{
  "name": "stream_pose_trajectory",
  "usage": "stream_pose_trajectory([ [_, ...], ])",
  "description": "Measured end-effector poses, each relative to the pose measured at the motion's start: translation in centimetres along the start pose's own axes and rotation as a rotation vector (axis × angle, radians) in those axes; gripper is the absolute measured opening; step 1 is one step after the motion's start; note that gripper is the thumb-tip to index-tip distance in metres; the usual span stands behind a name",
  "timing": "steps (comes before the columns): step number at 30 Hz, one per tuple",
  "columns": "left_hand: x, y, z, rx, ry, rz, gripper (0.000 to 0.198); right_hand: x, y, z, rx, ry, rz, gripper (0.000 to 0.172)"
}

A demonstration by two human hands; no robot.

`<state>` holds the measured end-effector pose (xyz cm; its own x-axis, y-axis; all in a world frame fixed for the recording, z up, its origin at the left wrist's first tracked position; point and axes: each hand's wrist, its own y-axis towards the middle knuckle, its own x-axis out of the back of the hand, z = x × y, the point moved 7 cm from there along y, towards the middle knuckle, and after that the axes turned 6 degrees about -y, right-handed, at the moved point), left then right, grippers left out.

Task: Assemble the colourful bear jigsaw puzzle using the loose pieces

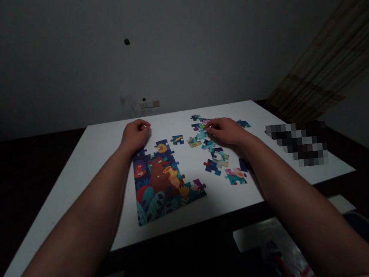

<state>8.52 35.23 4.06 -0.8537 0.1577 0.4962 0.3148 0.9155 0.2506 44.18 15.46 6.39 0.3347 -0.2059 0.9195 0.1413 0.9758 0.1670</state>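
Multicoloured, knob-edged jigsaw pieces (pixel 208 145) lie by the right hand (pixel 226 130); the left hand (pixel 136 135) curls apart (I can't tell either grip).

A white desk (pixel 74 169) stands in a dimly lit room before a plain grey wall (pixel 203 59), its pale top the brightest surface in the scene. A dark hole (pixel 127 41) marks the wall high up; lower down, a row of three wall plates (pixel 149 104) sits just above the desk's far edge, near dark smudges (pixel 126 102). At right, a yellowish-brown curtain (pixel 319 73) hangs in slanting folds. The floor (pixel 22 170) at left sinks into deep shadow, its surface too dark to make out.
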Motion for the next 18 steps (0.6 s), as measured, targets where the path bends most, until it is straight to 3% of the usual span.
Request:
stream_pose_trajectory([
  [18, 0.17, -0.10, -0.06, 0.007, 0.032, -0.001, 0.024, 0.01, 0.00, 0.15, -0.003, 0.009, 0.026, 0.028],
])
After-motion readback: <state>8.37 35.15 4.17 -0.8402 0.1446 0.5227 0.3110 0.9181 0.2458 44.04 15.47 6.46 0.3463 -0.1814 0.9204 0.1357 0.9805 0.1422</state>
